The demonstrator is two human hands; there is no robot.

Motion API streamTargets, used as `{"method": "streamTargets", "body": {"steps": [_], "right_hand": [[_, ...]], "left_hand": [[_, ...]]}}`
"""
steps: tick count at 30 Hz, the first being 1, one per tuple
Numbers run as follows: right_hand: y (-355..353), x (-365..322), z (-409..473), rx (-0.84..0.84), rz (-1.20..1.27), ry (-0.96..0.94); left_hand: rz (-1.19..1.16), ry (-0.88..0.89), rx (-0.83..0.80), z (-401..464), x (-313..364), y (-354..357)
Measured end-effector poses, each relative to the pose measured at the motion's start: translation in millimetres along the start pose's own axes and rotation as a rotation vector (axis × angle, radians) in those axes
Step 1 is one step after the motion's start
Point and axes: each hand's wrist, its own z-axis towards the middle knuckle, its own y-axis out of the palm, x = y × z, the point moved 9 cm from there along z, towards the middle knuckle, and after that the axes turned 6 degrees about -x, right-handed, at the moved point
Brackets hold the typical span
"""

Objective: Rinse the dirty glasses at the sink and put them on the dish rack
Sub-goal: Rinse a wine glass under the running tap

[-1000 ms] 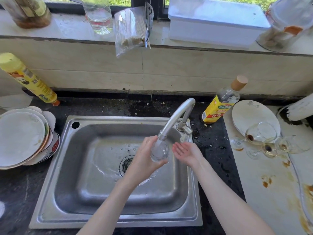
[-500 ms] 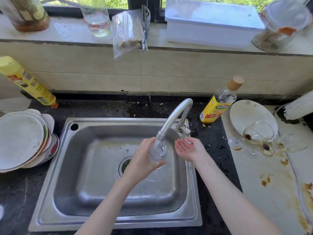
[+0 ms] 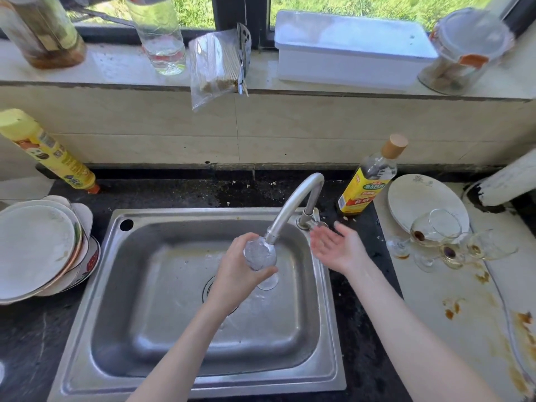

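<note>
Rinsing is the step: the left hand (image 3: 236,274) has its grip clamped on a glass (image 3: 260,254) under the tap (image 3: 293,207), over the sink (image 3: 174,285). The right hand (image 3: 338,248), at three o'clock, hangs apart, empty. Next: the rack, unseen.

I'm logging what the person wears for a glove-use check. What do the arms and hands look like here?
Both forearms are bare as far as the frame shows: no sleeves in view. The left hand and right hand wear no gloves, and no rings, watch or bracelets are visible.
</note>
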Motion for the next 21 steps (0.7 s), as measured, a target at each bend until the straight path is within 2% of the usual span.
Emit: {"method": "streamTargets", "body": {"steps": [5, 8, 13, 15, 18, 21], "right_hand": [[-30.4, 85.3, -27.4, -0.010, -0.435, 0.298], [-34.2, 123.8, -31.2, -0.039, -0.464, 0.376], [-18.3, 118.0, -17.8, 0.009, -0.187, 0.171], [-19.8, 106.2, -16.5, 0.017, -0.214, 0.100], [-23.9, 82.6, -20.9, -0.002, -0.405, -0.038], [-16.8, 58.6, -35.4, -0.017, -0.624, -0.217]], "left_hand": [[-0.318, -0.315, 0.115, -6.2, -35.7, -0.2], [-0.476, -0.429, 0.119, -15.6, -50.2, 9.8], [-0.715, -0.507, 0.016, -27.0, -61.8, 36.6], [-0.730, -0.508, -0.074, -29.2, -63.7, 46.3], [-0.627, -0.506, -0.194, -34.8, -62.1, 51.5], [-0.298, -0.429, -0.300, -38.5, -47.8, 49.5]]}}
